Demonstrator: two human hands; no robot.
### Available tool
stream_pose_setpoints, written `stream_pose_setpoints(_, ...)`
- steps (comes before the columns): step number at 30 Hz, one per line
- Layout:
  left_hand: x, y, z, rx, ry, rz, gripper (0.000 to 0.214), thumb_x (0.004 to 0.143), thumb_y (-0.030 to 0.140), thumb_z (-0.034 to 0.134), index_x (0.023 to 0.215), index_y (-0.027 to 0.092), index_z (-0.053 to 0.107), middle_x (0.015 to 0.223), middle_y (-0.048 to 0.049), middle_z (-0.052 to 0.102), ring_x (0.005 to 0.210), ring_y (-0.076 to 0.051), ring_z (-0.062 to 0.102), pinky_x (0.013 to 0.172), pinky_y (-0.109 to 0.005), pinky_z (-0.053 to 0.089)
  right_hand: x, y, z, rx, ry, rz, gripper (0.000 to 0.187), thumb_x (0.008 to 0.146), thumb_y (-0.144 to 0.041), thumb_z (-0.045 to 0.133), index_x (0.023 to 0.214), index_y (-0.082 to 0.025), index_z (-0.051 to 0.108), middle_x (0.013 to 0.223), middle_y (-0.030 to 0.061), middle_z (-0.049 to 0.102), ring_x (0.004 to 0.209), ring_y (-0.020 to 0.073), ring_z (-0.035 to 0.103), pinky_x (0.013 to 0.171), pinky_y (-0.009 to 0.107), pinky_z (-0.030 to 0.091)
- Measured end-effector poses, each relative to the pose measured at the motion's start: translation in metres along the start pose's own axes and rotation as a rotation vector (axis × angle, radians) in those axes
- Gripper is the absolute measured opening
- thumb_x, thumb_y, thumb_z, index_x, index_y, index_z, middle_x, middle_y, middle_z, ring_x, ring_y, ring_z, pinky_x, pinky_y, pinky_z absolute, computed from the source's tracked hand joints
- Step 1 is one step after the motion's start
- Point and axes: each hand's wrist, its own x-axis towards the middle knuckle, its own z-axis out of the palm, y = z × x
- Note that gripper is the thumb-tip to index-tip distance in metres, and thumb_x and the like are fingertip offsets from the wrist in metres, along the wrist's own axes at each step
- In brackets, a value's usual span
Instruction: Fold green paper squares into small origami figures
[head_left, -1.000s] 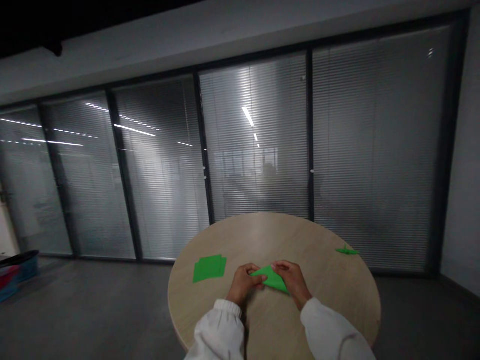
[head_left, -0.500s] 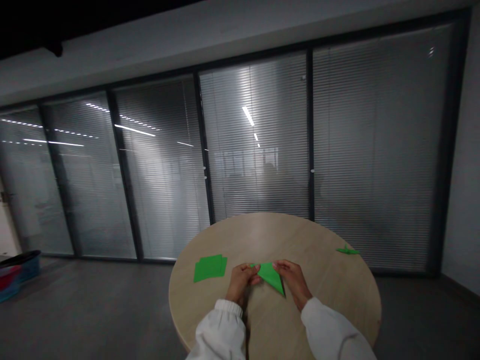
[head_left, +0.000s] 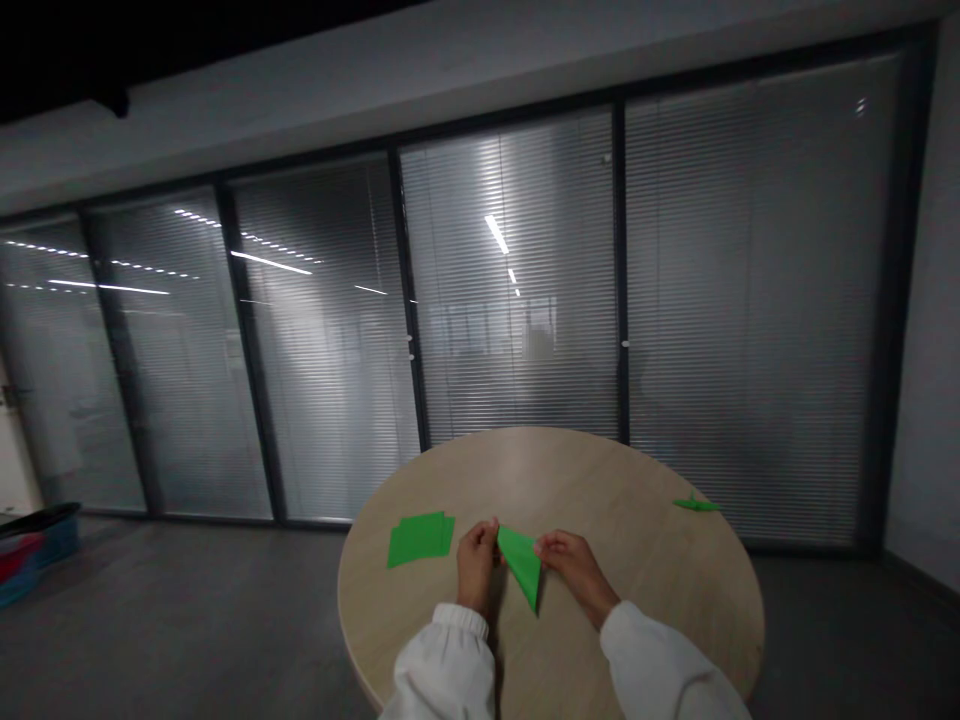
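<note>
A green sheet of paper folded into a triangle (head_left: 523, 566) is held between my two hands above the round table, one point hanging toward me. My left hand (head_left: 476, 565) pinches its upper left corner. At its right edge, the fingers of my right hand (head_left: 574, 568) are closed on the paper. Left of my hands lie several flat green paper sheets (head_left: 420, 536), loosely stacked. A small folded green paper piece (head_left: 696, 504) rests near the table's right edge.
The round wooden table (head_left: 525, 470) stands before a glass partition with blinds (head_left: 517, 370). On the floor at far left are blue and red containers (head_left: 45, 540). Grey floor (head_left: 210, 610) surrounds the table.
The folded paper has turned and shifted slightly left, its lower point now hanging more toward me. My right hand has moved left with it; my left hand has rotated more upright.
</note>
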Motion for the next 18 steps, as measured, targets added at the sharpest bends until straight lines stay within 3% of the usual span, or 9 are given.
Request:
stream_pose_setpoints(5,-0.001,0.006,-0.002,0.299,0.103,0.274,0.045,0.073,0.058,0.059,0.053,0.019,0.048,0.050,0.0059,0.041,0.052,-0.011,0.038,0.049,-0.022,0.029,-0.002,0.001,0.002,0.015,-0.107,0.038,0.028,0.058,-0.039,0.079,0.070,-0.016,0.069,0.060,0.0005,0.069,0.057,0.0166,0.061,0.060,0.026,0.043)
stream_pose_setpoints(7,-0.002,0.009,-0.002,0.318,0.085,0.290,0.046,0.074,0.058,0.057,0.053,0.019,0.048,0.050,0.0057,0.041,0.052,-0.011,0.039,0.050,-0.022,0.029,-0.001,0.002,0.002,0.004,-0.134,0.038,0.030,0.057,-0.040,0.079,0.073,-0.016,0.071,0.062,0.0016,0.070,0.058,0.0172,0.061,0.060,0.027,0.044)
stream_pose_setpoints(10,-0.002,0.010,0.000,0.177,0.002,0.167,0.047,0.069,0.063,0.061,0.060,0.017,0.055,0.052,0.0056,0.044,0.051,-0.010,0.041,0.048,-0.022,0.032,0.002,0.004,-0.002,-0.032,-0.127,0.006,0.031,0.058,-0.042,0.078,0.073,-0.015,0.072,0.064,0.0033,0.072,0.061,0.0190,0.063,0.062,0.029,0.045)
stream_pose_setpoints(14,-0.002,0.009,0.005,0.055,-0.150,-0.067,0.054,0.057,0.069,0.069,0.064,0.016,0.059,0.049,0.0076,0.042,0.043,-0.008,0.038,0.045,-0.021,0.035,0.007,0.007,-0.008,-0.066,-0.018,-0.027,0.031,0.058,-0.044,0.077,0.072,-0.016,0.073,0.067,0.0046,0.073,0.065,0.0219,0.065,0.065,0.031,0.047)
stream_pose_setpoints(18,-0.005,0.008,0.009,0.081,-0.268,-0.141,0.059,0.049,0.071,0.073,0.056,0.013,0.061,0.044,0.0065,0.043,0.041,-0.007,0.037,0.045,-0.023,0.035,0.007,0.005,-0.011,-0.051,0.034,-0.047,0.033,0.060,-0.045,0.076,0.076,-0.017,0.073,0.072,0.0058,0.075,0.070,0.0237,0.067,0.068,0.032,0.048)
